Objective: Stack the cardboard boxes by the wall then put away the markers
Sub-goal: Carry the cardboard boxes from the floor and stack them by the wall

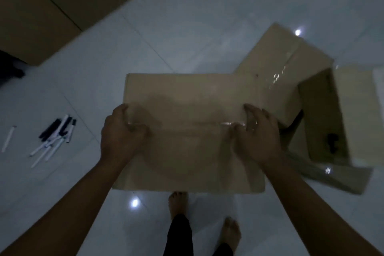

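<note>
**While both hands settle on the box top, the markers wait on the floor**

Although the light is dim, the largest thing in view is the white tiled floor (187, 27), glossy with lamp reflections. At 11 o'clock a big stack of cardboard boxes (52, 6) fills the corner; whether it stands against the wall cannot be told. At the centre lies the closed cardboard box (193, 131), its top taped with shiny clear tape. At 3 o'clock a second, open box (324, 114) lies beside it, with a flap (280, 64) spread toward 1 o'clock and touching the closed box's far right corner.

The left hand (122, 133) rests on the top at 9 o'clock of the lid, fingers curled down onto the tape; the right hand (257, 133) lies at 3 o'clock, fingers bent and spread on the surface. Neither grip closes around an edge: both press on the top and have hold of nothing.

My judgement is that this box is stiff but probably light, its taped top slippery under the palms. A firmer hold would be at the two short sides or under the bottom edges, not on the lid.

Two bare feet (178, 203) stand at 6 o'clock. The markers (56, 137) lie loose at 9 o'clock, well apart from the box, with one single marker (8, 139) further out.
</note>
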